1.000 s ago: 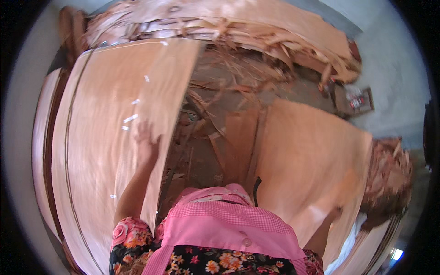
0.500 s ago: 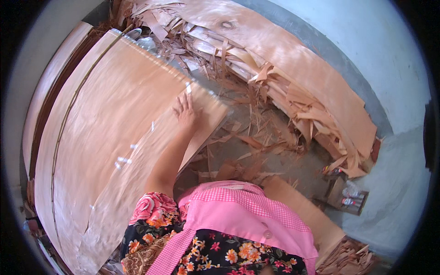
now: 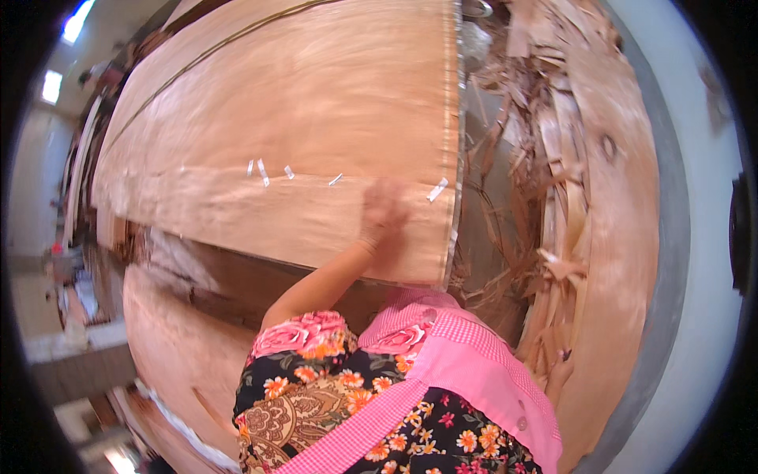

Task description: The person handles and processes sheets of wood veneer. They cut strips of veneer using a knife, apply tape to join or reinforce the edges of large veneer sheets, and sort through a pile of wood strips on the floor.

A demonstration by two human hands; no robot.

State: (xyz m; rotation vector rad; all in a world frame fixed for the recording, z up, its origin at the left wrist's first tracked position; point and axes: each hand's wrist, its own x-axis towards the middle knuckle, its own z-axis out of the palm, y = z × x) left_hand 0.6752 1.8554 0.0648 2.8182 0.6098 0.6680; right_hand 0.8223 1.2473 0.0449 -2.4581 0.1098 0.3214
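Observation:
My left hand point(image 3: 387, 212) is over the broad, tan wood veneer sheet point(image 3: 347, 95), near its right end and the edge closest to me. Motion smears its fingers, and I cannot tell whether the palm touches the wood. Several short white tape pieces point(image 3: 264, 172) lie along a seam in the sheet, with one tape strip point(image 3: 437, 189) just right of that hand. Down at my right side, partly behind the pink apron point(image 3: 474, 379), my right hand point(image 3: 559, 370) is closed around a small dark thing too small to name, beside the torn veneer strips.
A long veneer stack point(image 3: 620, 197) with ragged strips point(image 3: 553, 261) on its near side runs along the right wall. Scraps litter the floor between the stacks. Another veneer pile point(image 3: 174, 332) stands at lower left. A thin cord or stick point(image 3: 213, 51) lies across the sheet's far side.
My view has turned left, so the taped sheet now lies ahead and the scrap stack to the right. My left hand has shifted along the sheet. My right hand has come into view.

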